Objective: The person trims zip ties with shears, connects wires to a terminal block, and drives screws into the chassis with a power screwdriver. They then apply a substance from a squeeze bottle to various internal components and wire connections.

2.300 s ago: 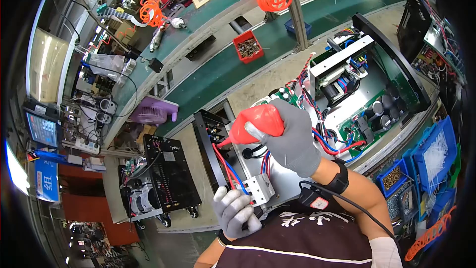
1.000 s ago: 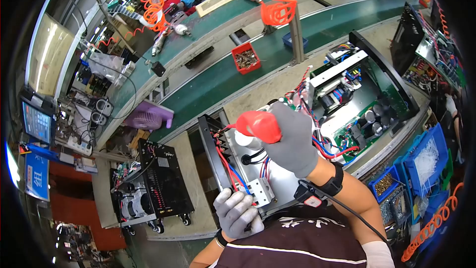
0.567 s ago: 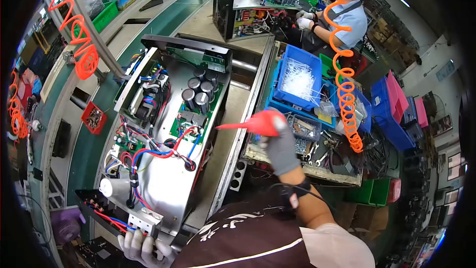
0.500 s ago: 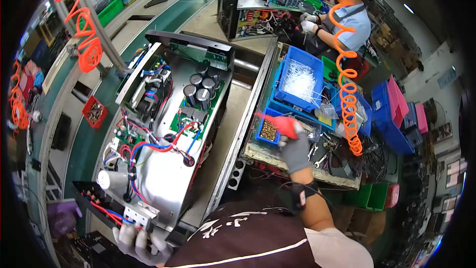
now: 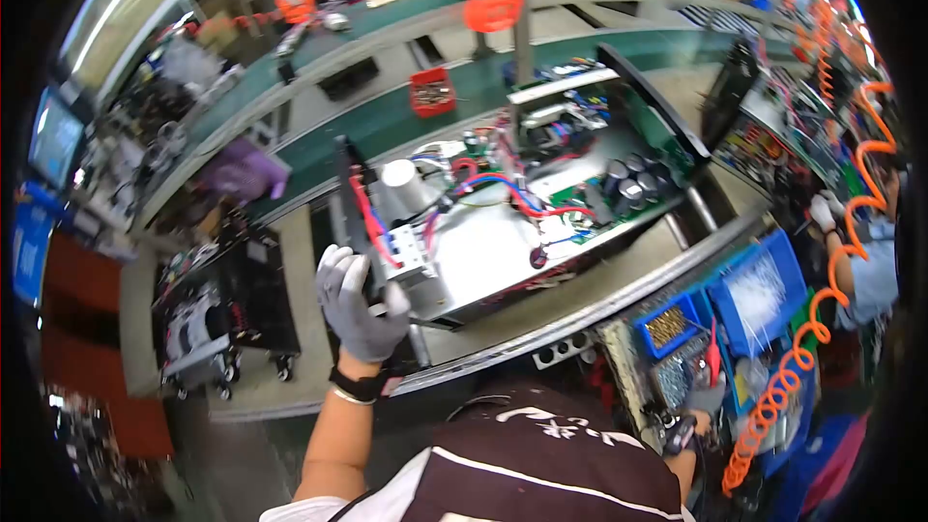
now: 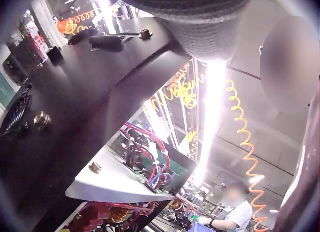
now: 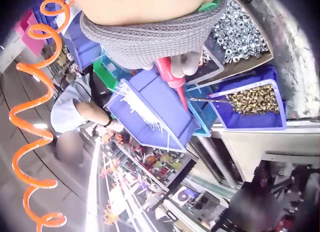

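My gloved right hand is over the parts bins at the right and grips a red squeeze bottle by its body. The bottle's tapered nozzle reaches toward a blue bin of white strips. My gloved left hand is by the near left corner of an uncovered metal chassis, its thumb and fingers spread apart with nothing between them. Right beside it sits a white breaker block with red and blue wires. In the left wrist view, a black panel with brass studs fills much of the picture.
A blue bin of brass fasteners stands beside loose metal nuts. A coiled orange hose hangs at the right. A white cylinder stands on the chassis. Left of it is another black unit on casters. A person works at far right.
The right hand has carried the red bottle from above the chassis to the bins at the right. The left hand has come off the breaker block, its fingers opening. The head view has swung right, then back left.
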Demonstrator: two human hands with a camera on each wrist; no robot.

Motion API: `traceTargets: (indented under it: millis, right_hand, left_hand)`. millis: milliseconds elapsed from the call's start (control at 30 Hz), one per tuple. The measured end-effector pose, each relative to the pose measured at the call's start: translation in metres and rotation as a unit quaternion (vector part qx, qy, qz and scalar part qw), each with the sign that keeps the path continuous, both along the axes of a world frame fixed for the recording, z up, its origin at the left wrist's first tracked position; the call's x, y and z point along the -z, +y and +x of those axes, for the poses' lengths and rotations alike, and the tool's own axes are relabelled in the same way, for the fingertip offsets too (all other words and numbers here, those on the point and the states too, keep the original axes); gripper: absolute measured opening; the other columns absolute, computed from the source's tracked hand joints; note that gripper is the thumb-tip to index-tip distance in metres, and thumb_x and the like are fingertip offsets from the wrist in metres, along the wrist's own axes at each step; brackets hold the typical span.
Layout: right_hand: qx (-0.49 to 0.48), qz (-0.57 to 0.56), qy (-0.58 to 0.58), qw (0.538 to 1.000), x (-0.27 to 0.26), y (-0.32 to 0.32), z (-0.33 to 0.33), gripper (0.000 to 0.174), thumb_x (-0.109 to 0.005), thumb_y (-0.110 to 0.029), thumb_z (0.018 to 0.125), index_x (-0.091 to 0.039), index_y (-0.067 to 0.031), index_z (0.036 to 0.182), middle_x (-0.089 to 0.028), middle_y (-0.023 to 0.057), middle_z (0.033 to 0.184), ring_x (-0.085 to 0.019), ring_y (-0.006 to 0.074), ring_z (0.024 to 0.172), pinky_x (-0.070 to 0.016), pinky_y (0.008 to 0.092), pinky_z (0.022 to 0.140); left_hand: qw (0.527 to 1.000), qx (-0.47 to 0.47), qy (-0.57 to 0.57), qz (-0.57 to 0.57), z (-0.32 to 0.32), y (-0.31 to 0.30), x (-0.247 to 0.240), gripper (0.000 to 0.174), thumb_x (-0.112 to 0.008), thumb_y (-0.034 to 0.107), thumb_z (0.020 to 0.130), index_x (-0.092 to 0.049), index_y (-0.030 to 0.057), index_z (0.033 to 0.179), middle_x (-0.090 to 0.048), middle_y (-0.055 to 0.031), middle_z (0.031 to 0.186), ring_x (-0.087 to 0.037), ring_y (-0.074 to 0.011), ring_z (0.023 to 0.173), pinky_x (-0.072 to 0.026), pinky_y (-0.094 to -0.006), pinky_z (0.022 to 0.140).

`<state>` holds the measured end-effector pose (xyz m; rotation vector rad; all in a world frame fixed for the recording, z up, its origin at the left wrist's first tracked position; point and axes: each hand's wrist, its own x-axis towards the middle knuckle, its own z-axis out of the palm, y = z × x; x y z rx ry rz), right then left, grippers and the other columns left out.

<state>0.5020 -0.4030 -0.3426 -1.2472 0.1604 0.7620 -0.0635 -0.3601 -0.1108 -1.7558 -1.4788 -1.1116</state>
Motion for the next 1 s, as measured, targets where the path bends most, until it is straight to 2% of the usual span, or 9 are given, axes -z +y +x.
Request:
traceTargets:
  millis: [133, 367, 433, 500, 567, 667, 800, 900, 1000]
  right_hand:
    - [-0.015, -0.068, 0.018, 0.997, 0.009, -0.013, -0.008, 0.028, -0.055, -0.037, 0.091, -0.055, -0.0109, 0.101, -0.056, -0.0003, 0.071, -0.049, 0.0109, 0.054, -0.0374, 0.0227, 0.043]
    - [-0.209, 0.081, -0.221, 0.949, -0.123, 0.063, -0.088, 0.029, -0.056, -0.011, 0.087, -0.056, -0.0012, 0.115, -0.054, 0.0014, 0.079, -0.044, 0.0061, 0.057, -0.0345, 0.0192, 0.048]
    - [-0.312, 0.108, -0.327, 0.886, -0.143, 0.096, -0.096, 0.037, -0.056, -0.007, 0.083, -0.055, 0.0017, 0.119, -0.059, 0.0073, 0.099, -0.056, 0.0118, 0.075, -0.0456, 0.0231, 0.064]
    - [-0.374, 0.183, -0.405, 0.814, -0.164, 0.132, -0.112, 0.052, -0.057, -0.004, 0.077, -0.049, 0.0038, 0.128, -0.055, 0.0135, 0.122, -0.056, 0.0204, 0.107, -0.0425, 0.0305, 0.094]
    - [-0.416, 0.261, -0.430, 0.757, -0.180, 0.166, -0.129, 0.065, -0.058, -0.004, 0.072, -0.042, 0.0040, 0.134, -0.046, 0.0165, 0.136, -0.041, 0.0238, 0.129, -0.0269, 0.0341, 0.109]
    - [-0.503, 0.314, -0.387, 0.706, -0.197, 0.209, -0.158, 0.074, -0.058, -0.006, 0.071, -0.033, 0.0044, 0.140, -0.043, 0.0163, 0.139, -0.041, 0.0236, 0.129, -0.0286, 0.0342, 0.108]
    - [-0.480, 0.209, -0.612, 0.593, -0.211, 0.232, -0.186, 0.055, -0.057, -0.008, 0.071, -0.047, -0.0038, 0.125, -0.056, 0.0228, 0.109, -0.055, 0.0399, 0.101, -0.0438, 0.0406, 0.088]
    - [-0.413, 0.238, -0.701, 0.531, -0.205, 0.244, -0.184, 0.050, -0.054, -0.005, 0.073, -0.047, -0.0014, 0.122, -0.057, 0.0210, 0.105, -0.055, 0.0399, 0.098, -0.0442, 0.0440, 0.085]
    - [-0.432, 0.224, -0.698, 0.525, -0.205, 0.254, -0.181, 0.053, -0.054, -0.004, 0.073, -0.045, -0.0026, 0.125, -0.056, 0.0209, 0.109, -0.056, 0.0393, 0.100, -0.0442, 0.0448, 0.087]
  left_hand:
    - [0.991, -0.101, 0.023, 0.090, 0.007, -0.004, 0.005, 0.039, -0.060, 0.004, 0.068, -0.051, 0.0067, 0.106, -0.045, -0.0127, 0.104, -0.046, -0.0329, 0.103, -0.0372, -0.0496, 0.096]
    - [0.959, -0.255, 0.118, -0.040, 0.018, -0.025, -0.019, 0.021, -0.055, 0.014, 0.075, -0.067, 0.0118, 0.092, -0.052, -0.0109, 0.102, -0.046, -0.0297, 0.104, -0.0295, -0.0458, 0.096]
    - [0.952, -0.273, 0.117, -0.076, 0.017, -0.030, -0.027, 0.026, -0.054, 0.017, 0.075, -0.068, 0.0124, 0.095, -0.056, -0.0091, 0.106, -0.049, -0.0271, 0.106, -0.0259, -0.0444, 0.099]
    - [0.944, -0.285, 0.131, -0.101, 0.009, -0.036, -0.033, 0.028, -0.058, 0.018, 0.068, -0.068, 0.0161, 0.094, -0.057, -0.0077, 0.112, -0.048, -0.0270, 0.108, -0.0240, -0.0473, 0.102]
    - [0.931, -0.312, 0.130, -0.136, 0.014, -0.042, -0.047, 0.029, -0.059, 0.022, 0.069, -0.068, 0.0162, 0.095, -0.056, -0.0097, 0.119, -0.047, -0.0296, 0.111, -0.0208, -0.0518, 0.104]
    - [0.898, -0.350, 0.135, -0.232, 0.018, -0.045, -0.061, 0.033, -0.059, 0.033, 0.074, -0.068, 0.0142, 0.101, -0.054, -0.0118, 0.123, -0.044, -0.0294, 0.117, -0.0179, -0.0570, 0.104]
    - [0.821, -0.439, 0.107, -0.350, 0.016, -0.029, -0.065, 0.039, -0.054, 0.041, 0.083, -0.068, 0.0101, 0.102, -0.049, -0.0145, 0.130, -0.037, -0.0319, 0.126, -0.0126, -0.0685, 0.104]
    - [0.749, -0.511, 0.053, -0.419, 0.017, -0.007, -0.061, 0.038, -0.047, 0.038, 0.088, -0.068, 0.0108, 0.104, -0.047, -0.0118, 0.136, -0.036, -0.0297, 0.128, -0.0165, -0.0692, 0.103]
    - [0.702, -0.550, -0.007, -0.453, 0.016, 0.017, -0.063, 0.040, -0.044, 0.039, 0.090, -0.066, 0.0105, 0.107, -0.041, -0.0113, 0.142, -0.034, -0.0303, 0.130, -0.0202, -0.0688, 0.103]
